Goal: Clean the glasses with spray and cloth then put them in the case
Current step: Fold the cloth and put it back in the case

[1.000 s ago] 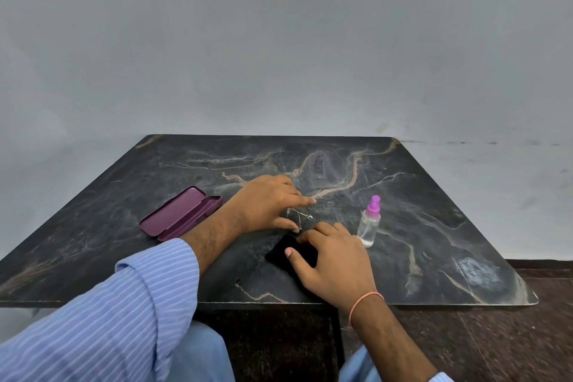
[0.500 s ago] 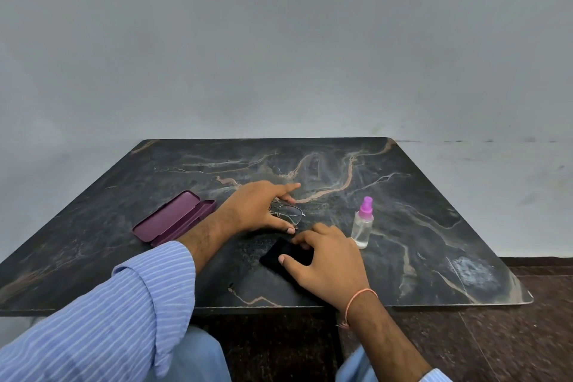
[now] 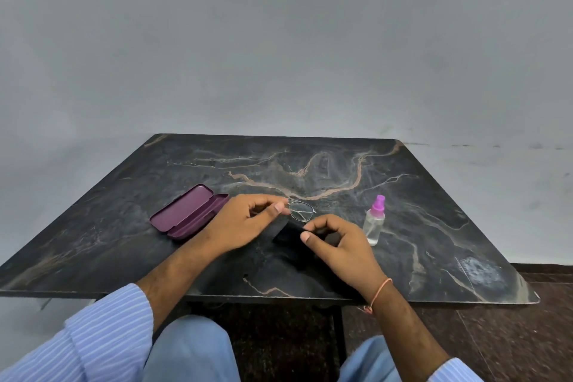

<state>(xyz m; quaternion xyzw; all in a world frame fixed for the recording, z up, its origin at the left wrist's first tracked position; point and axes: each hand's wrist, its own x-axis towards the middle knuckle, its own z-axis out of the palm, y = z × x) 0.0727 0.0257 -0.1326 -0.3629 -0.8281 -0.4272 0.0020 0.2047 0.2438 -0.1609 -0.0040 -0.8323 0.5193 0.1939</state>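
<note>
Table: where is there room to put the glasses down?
Bare table lies beyond the glasses toward the wall, and right of the spray bottle. It is crowded between the case and the bottle, with both hands and the cloth.

Open marble is stretching across the far half of the table [image 3: 325, 161] — a hand could be sweeping through there unhindered. On the left the open case [image 3: 189, 211] is lying just beside the left hand [image 3: 245, 223], crowding that flank. On the right the spray bottle [image 3: 374, 222] is standing upright near the right hand [image 3: 338, 245] — blocking an outward swing. Bare surface is running beyond it toward the right edge.
</note>
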